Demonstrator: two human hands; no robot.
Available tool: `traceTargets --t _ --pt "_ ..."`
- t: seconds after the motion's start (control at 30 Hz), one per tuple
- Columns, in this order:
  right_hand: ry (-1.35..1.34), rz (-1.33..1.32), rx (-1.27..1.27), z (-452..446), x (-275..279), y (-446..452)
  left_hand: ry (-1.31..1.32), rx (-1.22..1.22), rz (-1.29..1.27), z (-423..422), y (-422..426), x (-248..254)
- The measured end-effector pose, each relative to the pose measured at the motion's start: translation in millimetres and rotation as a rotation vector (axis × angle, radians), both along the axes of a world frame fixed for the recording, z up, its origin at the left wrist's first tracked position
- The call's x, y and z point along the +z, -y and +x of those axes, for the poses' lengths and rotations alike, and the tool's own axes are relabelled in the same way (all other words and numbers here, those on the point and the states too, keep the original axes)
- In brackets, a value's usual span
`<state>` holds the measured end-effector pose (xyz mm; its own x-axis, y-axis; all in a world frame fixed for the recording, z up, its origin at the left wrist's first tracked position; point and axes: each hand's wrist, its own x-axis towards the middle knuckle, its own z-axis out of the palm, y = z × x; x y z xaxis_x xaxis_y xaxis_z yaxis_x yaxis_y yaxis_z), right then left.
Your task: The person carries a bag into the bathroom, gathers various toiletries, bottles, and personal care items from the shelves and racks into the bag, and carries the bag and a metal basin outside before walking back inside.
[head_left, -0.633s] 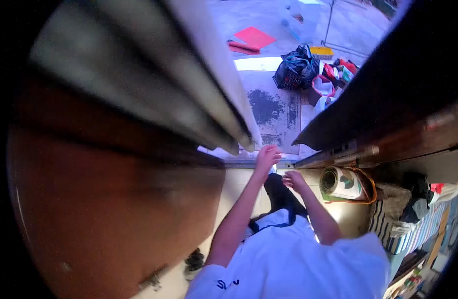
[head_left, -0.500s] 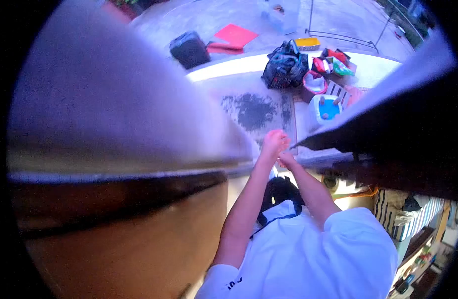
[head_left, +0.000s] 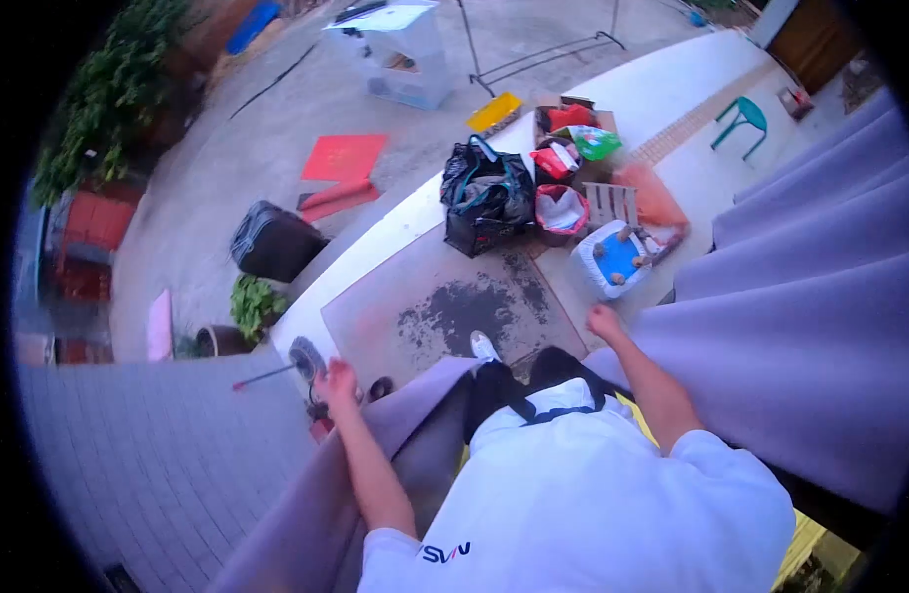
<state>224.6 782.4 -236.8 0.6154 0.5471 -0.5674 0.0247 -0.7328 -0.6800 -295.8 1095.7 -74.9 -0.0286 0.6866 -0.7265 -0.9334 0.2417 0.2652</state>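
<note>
My left hand [head_left: 338,385] is out to the left, just above the edge of a grey-lilac curtain [head_left: 375,435]. Its fingers look parted and I see nothing held in them. Near it are a round grey brush head [head_left: 306,358] on a stick and a dark shoe [head_left: 380,387]. My right hand [head_left: 604,323] reaches forward on the right, beside the other curtain panel [head_left: 790,346], below an upturned blue and white stool [head_left: 617,259]. Its fingers are small and blurred, and whether it touches the cloth I cannot make out.
Underfoot lies a worn grey mat [head_left: 375,316] with a dark patch. Ahead stand a black bag [head_left: 486,198], a lined bin [head_left: 561,212] and a yellow basket [head_left: 495,115]. A black suitcase [head_left: 274,240] is at left, a green chair [head_left: 743,127] at far right.
My hands were together in the narrow gap between the curtains. Now they are far apart, the curtain panels are parted, and the yard shows widely.
</note>
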Motion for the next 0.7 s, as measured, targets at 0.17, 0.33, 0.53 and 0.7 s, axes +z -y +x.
traceTargets --t 0.17,0.33,0.53,0.7 --pt "-0.383 -0.301 -0.509 -10 -25 93 -0.276 -0.047 -0.254 -56 -31 -93" --pt "-0.580 -0.274 -0.772 -31 -20 96 -0.564 -0.467 -0.453 17 -59 -143" --pt "-0.798 -0.127 -0.729 37 -107 47 -0.860 -1.048 -0.194 169 -116 -128" --pt "-0.482 -0.279 -0.373 129 -93 -114 -1.030 -1.122 -0.241 240 -153 -75"
